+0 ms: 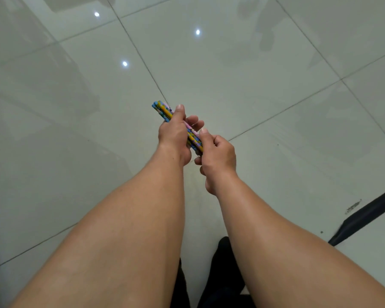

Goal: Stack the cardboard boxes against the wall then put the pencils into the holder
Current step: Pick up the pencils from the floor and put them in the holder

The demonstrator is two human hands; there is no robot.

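A bundle of several colourful pencils, blue, yellow and pink, is held out above the floor. My left hand grips the bundle around its middle, thumb lying along the top. My right hand holds the near end of the same bundle, fingers curled, thumb pressed on the pencils. The far ends stick out past my left thumb. No cardboard boxes and no holder are in view.
Below lies a glossy pale tiled floor with dark grout lines and light reflections. A dark strip runs across the floor at the right edge. My dark-clad legs show at the bottom between my forearms.
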